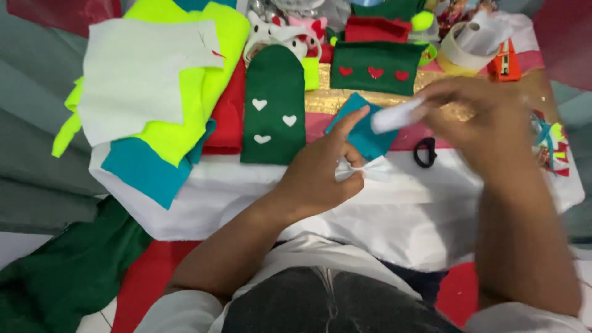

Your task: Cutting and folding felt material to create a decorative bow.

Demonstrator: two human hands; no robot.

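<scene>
My left hand (324,169) pinches a small white bow-shaped piece of cloth (370,168) over a white felt sheet (203,191). My right hand (484,120), blurred by motion, holds a white tube-like object (394,115) just above and right of the bow. A teal felt piece (370,139) lies under both hands. To the left lies a dark green arched felt piece with three white hearts (273,105). Behind it sits a green rectangular felt piece with three red hearts (376,68).
Stacked neon yellow, pale white, teal and red felt (166,80) fills the left. A tape roll (465,46), an orange object (505,61) and black scissor handles (424,152) are at the right. Gold glitter sheet (333,98) lies mid-table; green felt (68,271) hangs lower left.
</scene>
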